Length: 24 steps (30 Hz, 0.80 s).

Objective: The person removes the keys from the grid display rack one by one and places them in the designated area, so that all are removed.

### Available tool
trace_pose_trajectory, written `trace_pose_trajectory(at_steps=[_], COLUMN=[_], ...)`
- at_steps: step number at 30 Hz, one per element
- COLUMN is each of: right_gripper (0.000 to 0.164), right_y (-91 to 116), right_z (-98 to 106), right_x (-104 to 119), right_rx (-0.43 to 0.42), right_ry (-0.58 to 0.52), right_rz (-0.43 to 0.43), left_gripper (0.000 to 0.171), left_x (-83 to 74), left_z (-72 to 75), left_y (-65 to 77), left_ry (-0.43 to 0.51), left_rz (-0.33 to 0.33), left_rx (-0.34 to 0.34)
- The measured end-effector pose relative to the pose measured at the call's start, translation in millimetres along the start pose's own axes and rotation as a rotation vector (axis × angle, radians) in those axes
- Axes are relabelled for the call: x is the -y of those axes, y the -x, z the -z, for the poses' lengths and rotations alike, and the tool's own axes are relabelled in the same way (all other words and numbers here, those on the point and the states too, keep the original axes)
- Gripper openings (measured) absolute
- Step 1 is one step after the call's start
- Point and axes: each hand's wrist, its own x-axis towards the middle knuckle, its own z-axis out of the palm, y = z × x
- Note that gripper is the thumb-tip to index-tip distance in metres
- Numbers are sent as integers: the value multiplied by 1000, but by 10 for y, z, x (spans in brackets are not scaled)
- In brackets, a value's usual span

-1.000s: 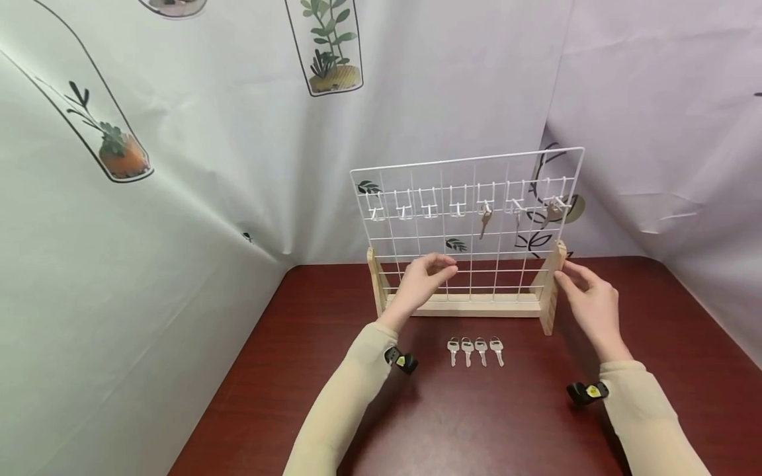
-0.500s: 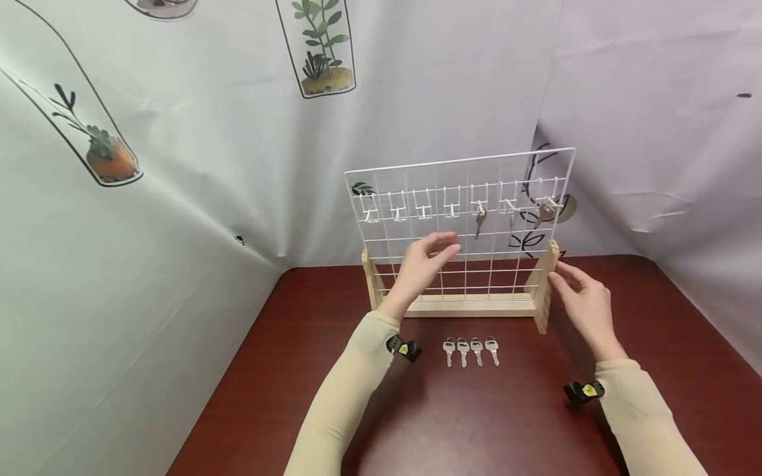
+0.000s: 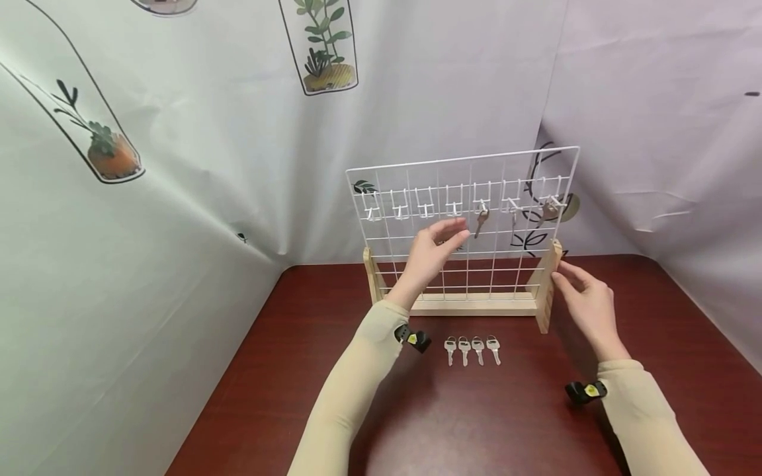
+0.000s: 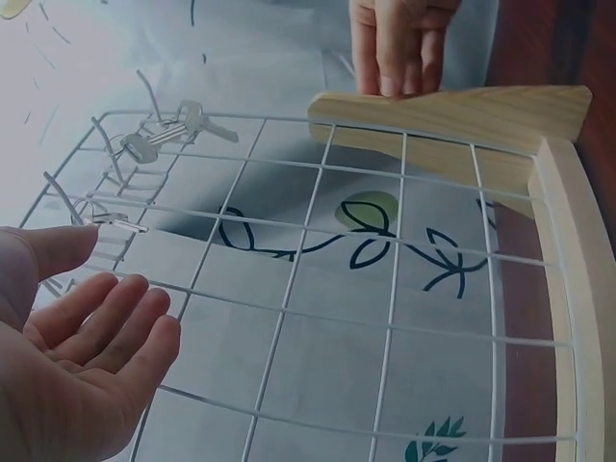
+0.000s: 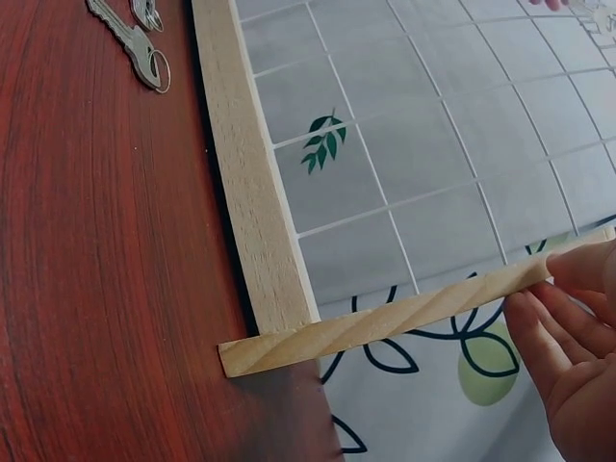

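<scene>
A white wire grid rack (image 3: 463,158) with a wooden stand (image 3: 476,307) stands upright on the table, with a row of hooks across it. Three keys hang from hooks on its right part, one being a dull key (image 3: 482,221) right of the centre. My left hand (image 3: 430,254) is in front of the grid, just below the middle hooks, fingers loosely bent and nothing between them. In the left wrist view, the hanging keys (image 4: 141,147) lie beyond that hand. My right hand (image 5: 577,337) holds the stand's right wooden upright (image 5: 414,313) between thumb and fingers.
Several silver keys (image 3: 464,350) lie in a row on the dark red table (image 3: 494,423), in front of the stand. Behind and to the left hangs a pale printed cloth (image 3: 238,132).
My left hand has risen and shifted right, from the lower grid toward the hooks. The right hand stays at the upright. The head view has shifted slightly.
</scene>
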Motion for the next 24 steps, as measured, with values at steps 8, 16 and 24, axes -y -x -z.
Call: trace_pose_trajectory(at_steps=[8,16,24], right_gripper=[48,47,46], right_y=[6,15,10], right_z=[13,20,21], right_x=[16,8,11], right_rx=[4,12,13], right_ry=[1,-3,0], right_rz=[2,4,12], left_gripper=[33,32,33], left_x=[-23,-80,-117], left_z=[-31,-95,-181], left_y=[-47,-67,-107], left_ry=[69,43,54], left_rz=[-5,-90,-87], left_rx=[-37,-42,-49])
